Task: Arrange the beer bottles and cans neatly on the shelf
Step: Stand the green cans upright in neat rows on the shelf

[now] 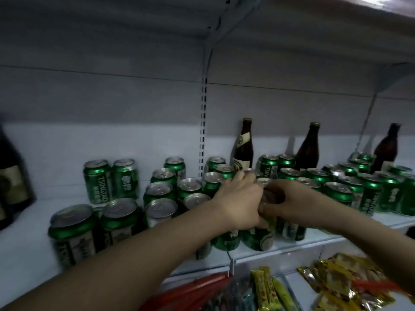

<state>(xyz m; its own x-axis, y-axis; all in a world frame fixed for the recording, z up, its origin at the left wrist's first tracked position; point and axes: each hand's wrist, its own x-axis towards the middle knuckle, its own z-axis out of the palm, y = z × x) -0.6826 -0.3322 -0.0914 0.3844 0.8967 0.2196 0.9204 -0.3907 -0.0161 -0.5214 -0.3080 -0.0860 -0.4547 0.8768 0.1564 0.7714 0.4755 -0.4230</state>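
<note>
Lying nearest, below the shelf edge, are yellow snack sticks [265,288] and gold foil packets [336,281] on the lower tier, blurred. Both forearms are reaching up and across the white shelf [33,250].

Left hand [239,202]: fingers are stretching over the tops of the middle cans, thumb curling down against a green Tsingtao can [226,240] at the front edge; whether it is truly clasping that can, cannot tell. Right hand [289,202]: fingers are curling around the top of a neighbouring green can [258,239], gripping it, knuckles touching the left hand.

Green beer cans are standing upright in loose clusters: two large ones front left [71,232], a pair further back [110,178], a dense group behind the hands [188,187], another to the right [370,189].

At the back wall, three brown beer bottles [243,144] are standing well apart among the cans. A dark bottle [11,176] is sitting at far left, partly cut off.
</note>
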